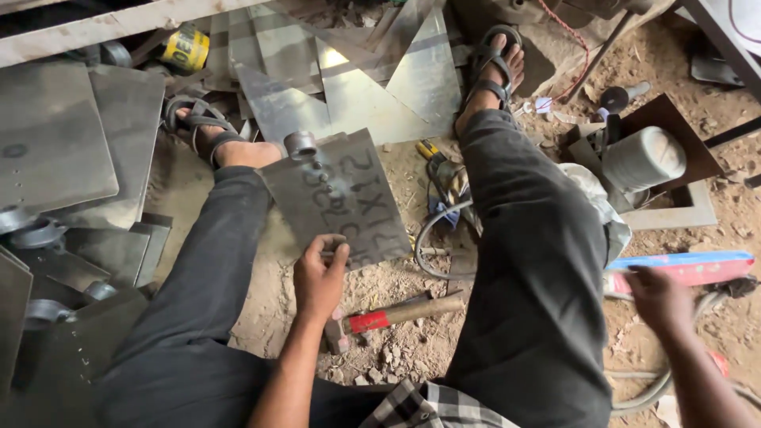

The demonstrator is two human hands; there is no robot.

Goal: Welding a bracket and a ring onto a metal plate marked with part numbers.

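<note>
Down between the knees, the left hand [319, 277] is gripping the near edge of a grey metal plate [341, 198], fingers curled over the rim and thumb on top, so the hand is closed on that plate. The plate is lying tilted on the dirt floor [396, 333], its far corner resting against the left leg [206, 261] near the sandalled left foot [208, 135]. A short metal ring [300, 145] is standing upright on the far end of the plate, and dark handwritten marks are running across the plate's face.

Just nearer than the plate, a hammer [396, 315] with a wooden handle and a red neck is lying on the dirt, close beside the left hand but not touching it. To the right of the plate, a loop of grey cable [428, 238] is curling on the ground against the right leg [531, 261].

Well to the right of the plate, past the right leg, the right hand [659, 299] is hovering over a flat red and blue package [690, 268]; its fingers are blurred, so I cannot tell whether it is gripping anything.

Beyond the plate, cut triangular metal sheets [372, 87] are lying in a heap, and to the plate's left more flat sheets [55, 135] are stacked.
</note>
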